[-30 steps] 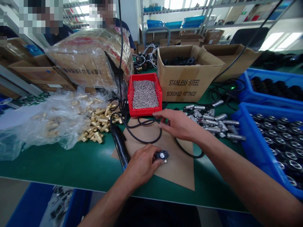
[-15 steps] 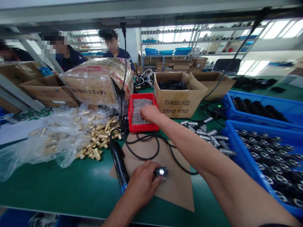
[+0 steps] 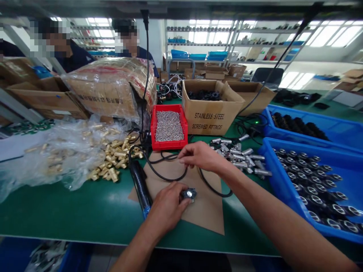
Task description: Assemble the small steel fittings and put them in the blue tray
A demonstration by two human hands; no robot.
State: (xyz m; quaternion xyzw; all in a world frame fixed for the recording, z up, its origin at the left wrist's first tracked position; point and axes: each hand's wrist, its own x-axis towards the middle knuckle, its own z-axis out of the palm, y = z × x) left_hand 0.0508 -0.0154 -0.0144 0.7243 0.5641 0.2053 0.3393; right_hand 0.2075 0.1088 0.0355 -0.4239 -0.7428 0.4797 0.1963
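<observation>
Right hand's (image 3: 195, 155) pinched fingertips hide any contents

Daylight — rear windows (image 3: 334, 36) blown out | tabletop (image 3: 93, 219) sheen | edges stretched — background soft

Brass fittings (image 3: 117, 153) beside clear plastic (image 3: 72, 145)

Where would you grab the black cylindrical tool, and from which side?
Probably mid-barrel on the black cylindrical tool, from above, fingers straddling its long round body, which lies slanted. The black cord leaves its far end; the left hand crowds its right.
</observation>
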